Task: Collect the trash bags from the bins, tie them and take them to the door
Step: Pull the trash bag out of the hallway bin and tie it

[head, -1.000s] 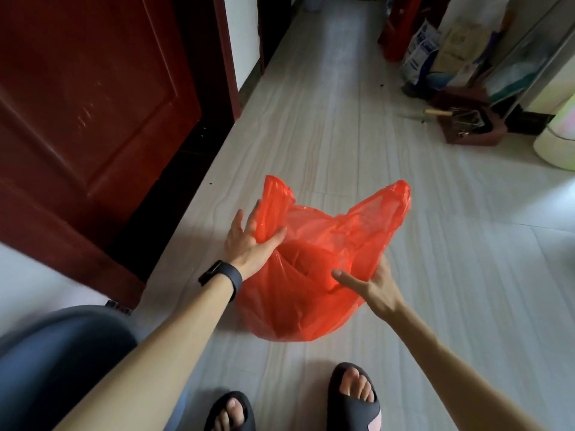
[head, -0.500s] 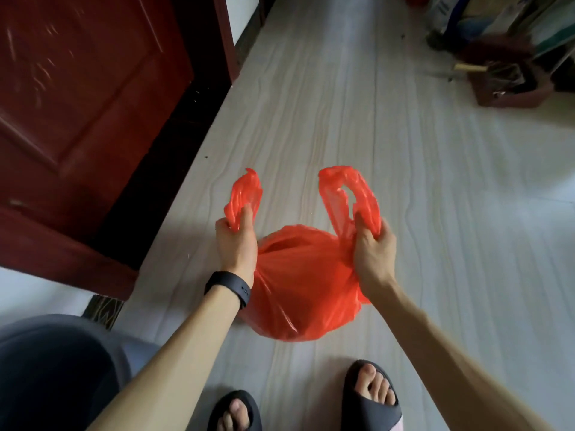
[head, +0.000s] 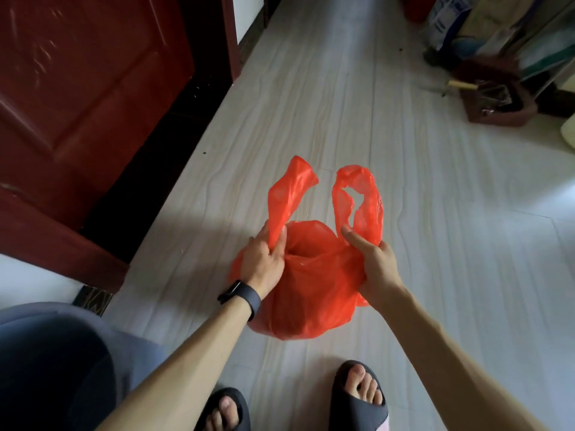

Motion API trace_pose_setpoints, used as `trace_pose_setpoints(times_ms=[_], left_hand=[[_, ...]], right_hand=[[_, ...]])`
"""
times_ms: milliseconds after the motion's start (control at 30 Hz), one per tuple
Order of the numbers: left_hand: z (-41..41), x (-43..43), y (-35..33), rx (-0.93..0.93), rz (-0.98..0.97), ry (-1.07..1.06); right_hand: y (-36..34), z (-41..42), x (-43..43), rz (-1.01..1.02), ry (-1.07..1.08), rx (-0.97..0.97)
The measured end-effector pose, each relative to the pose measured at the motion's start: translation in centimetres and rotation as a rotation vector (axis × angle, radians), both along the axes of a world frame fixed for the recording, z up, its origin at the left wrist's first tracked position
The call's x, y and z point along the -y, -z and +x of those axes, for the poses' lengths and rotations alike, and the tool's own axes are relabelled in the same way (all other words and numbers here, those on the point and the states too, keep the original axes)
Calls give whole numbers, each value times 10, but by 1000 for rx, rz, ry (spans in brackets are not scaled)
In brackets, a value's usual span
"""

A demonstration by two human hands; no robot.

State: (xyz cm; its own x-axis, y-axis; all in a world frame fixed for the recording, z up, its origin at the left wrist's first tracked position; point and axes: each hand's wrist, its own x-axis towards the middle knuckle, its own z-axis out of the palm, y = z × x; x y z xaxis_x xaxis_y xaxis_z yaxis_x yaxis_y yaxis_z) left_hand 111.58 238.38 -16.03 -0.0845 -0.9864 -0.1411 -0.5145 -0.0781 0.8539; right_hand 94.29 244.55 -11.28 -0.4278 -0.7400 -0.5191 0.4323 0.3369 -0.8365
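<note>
An orange-red plastic trash bag (head: 311, 293) sits on the pale tiled floor just in front of my feet. Its two handle loops stand up above the bulging body. My left hand (head: 264, 259), with a dark band on the wrist, pinches the base of the left loop between thumb and fingers. My right hand (head: 375, 262) grips the base of the right loop, thumb pointing up. The bag's contents are hidden.
A dark red door (head: 77, 98) stands open on the left, with a dark threshold beside it. At the far right lie a brown box (head: 494, 98), bags and clutter. My two dark sandals (head: 357, 399) are at the bottom edge.
Both hands went from holding the bag's open mouth to gathering the two handles into upright loops. The loops now stand a little closer together and my grips sit lower on them.
</note>
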Motion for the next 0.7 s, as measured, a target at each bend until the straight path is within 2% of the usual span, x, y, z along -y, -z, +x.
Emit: trace_pose_setpoints(times_ms=[100,233,333,433,500,633,700], left_hand=[[-7,1,-12,-48,152,-184],[-9,7,2,-41,180,-286],[-15,9,10,-18,175,-232],[-19,2,11,-23,145,-188],[-18,-2,11,-13,153,-226],[-7,-4,5,-114,255,-385],[-4,-12,3,-148,235,-349]], right_hand=[[12,-9,-16,-67,-137,-265],[43,-16,-23,-47,-410,-778],[53,-4,-10,-12,-552,-916],[51,19,2,-114,-575,-1039],[52,29,4,-92,-418,-943],[43,27,16,73,150,-530],[38,22,27,165,241,-374]])
